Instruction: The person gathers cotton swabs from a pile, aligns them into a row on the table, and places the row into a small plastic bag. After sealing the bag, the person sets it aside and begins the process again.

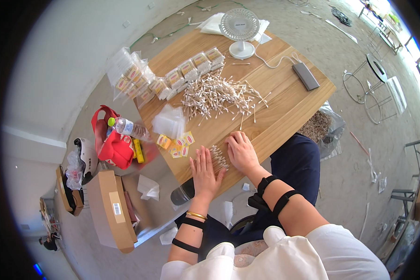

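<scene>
A row of cotton swabs [217, 157] lies on the wooden table between my two hands, near its front edge. Stretched along the left side of the row, my left hand [203, 173] is open and touches the swabs. My right hand [241, 151] rests on the table at their right, with its fingers bent but not made into a fist. A large loose heap of cotton swabs [214, 97] spreads beyond both hands. Left of the heap are clear plastic bags [169, 121] and small yellow-and-white printed cards [181, 148]. A dark cylinder [184, 192] sits by my left wrist.
Packed swab bags [188, 69] line the table's far left. At the back stand a white fan [240, 30] and a grey power bank [305, 76] joined by a cable. A red bag [114, 149], a bottle [130, 129] and a cardboard box [112, 212] are left of the table.
</scene>
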Available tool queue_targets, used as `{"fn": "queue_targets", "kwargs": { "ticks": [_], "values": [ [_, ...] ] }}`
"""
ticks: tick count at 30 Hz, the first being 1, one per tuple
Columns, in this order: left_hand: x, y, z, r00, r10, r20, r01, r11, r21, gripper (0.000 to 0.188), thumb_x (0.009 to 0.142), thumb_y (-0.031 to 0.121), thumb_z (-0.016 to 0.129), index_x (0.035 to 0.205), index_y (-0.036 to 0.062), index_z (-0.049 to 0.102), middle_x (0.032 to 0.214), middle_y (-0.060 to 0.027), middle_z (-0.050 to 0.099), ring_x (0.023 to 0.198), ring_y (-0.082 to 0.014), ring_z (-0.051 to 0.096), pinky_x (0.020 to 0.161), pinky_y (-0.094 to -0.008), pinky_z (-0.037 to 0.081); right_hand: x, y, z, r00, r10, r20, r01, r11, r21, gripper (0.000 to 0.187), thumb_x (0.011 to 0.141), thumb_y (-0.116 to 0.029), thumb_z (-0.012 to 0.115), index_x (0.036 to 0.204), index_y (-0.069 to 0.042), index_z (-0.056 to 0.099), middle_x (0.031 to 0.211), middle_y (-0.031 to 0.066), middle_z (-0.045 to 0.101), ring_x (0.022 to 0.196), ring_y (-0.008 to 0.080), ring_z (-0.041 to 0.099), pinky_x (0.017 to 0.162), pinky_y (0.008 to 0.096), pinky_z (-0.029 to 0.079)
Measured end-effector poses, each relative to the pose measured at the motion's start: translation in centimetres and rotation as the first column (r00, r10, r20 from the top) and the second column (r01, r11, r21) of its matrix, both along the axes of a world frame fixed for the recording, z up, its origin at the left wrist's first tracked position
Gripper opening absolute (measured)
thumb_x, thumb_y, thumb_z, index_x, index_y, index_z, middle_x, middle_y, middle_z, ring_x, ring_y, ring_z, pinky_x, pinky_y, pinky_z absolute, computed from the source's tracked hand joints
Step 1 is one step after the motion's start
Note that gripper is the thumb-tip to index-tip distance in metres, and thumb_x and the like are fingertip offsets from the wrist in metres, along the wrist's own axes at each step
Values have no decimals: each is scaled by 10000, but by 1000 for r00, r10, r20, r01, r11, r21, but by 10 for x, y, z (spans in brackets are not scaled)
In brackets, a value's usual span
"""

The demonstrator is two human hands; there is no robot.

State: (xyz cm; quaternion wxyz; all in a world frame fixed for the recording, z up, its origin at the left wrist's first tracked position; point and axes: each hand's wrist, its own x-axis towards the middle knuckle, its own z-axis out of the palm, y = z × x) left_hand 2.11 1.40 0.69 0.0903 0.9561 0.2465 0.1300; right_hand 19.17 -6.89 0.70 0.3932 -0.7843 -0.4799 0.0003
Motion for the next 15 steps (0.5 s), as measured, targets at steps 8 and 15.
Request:
{"fn": "queue_targets", "kwargs": {
  "ticks": [8,15],
  "values": [
    [20,-3,11,995,69,-73,-74,995,-61,934,1008,619,396,1585,-73,152,1660,-267,159,1561,-391,111,1252,-571,42,-1,0,1,1000,-11,-11,11,1000,20,137,874,-56,614,1010,-40,620,1084,130,572,1123,326,550,996,429,468],
    [16,-11,-5,980,99,-173,-99,995,9,922,1008,590,419,1579,-82,150,1661,-266,157,1563,-386,106,1257,-566,41,-1,0,0,1000,3,-13,-3,1000,4,147,881,-55,601,1026,-43,625,1102,131,568,1126,333,539,1007,431,460]
  ]
}}
